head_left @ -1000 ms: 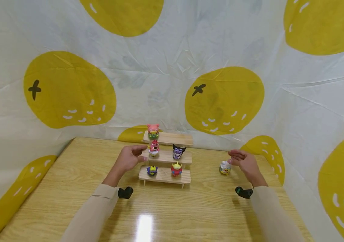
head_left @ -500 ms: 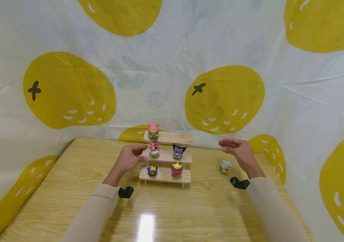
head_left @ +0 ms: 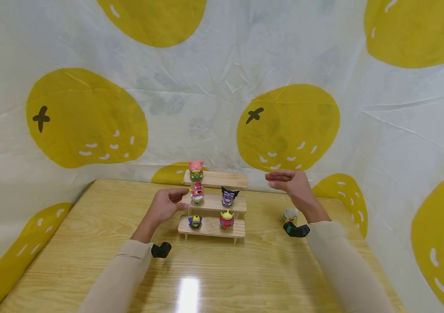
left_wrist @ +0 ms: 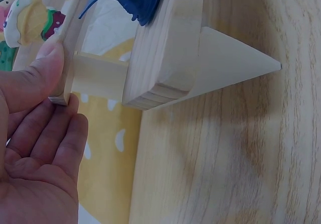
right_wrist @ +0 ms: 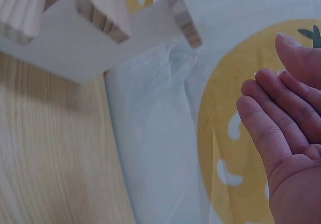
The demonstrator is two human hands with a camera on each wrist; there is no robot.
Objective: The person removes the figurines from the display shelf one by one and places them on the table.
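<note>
A three-tier wooden display stand [head_left: 212, 231] stands on the table with small toy figurines on it. My left hand [head_left: 167, 205] grips the left end of its middle shelf, thumb on top and fingers beneath in the left wrist view. Beside that hand, a red-and-white figurine [head_left: 197, 194] sits on the shelf. My right hand [head_left: 293, 184] hovers right of the top shelf [head_left: 226, 179], with fingers extended, slightly bent and nothing in them. Below the right hand, a white-and-yellow figurine [head_left: 290, 214] rests on the table, partly hidden by the black wrist camera [head_left: 296, 230].
A pink figurine [head_left: 196, 171] sits on the top shelf's left. A black-and-purple figurine [head_left: 228, 196] occupies the middle shelf. On the bottom shelf are a blue-and-yellow figurine [head_left: 195, 221] and a red, yellow-headed one [head_left: 226, 219]. A fruit-print curtain [head_left: 194, 126] hangs behind the table [head_left: 214, 269].
My right hand has risen away from the white-and-yellow figurine and shifted left, toward the stand. The left hand keeps its place at the middle shelf.
</note>
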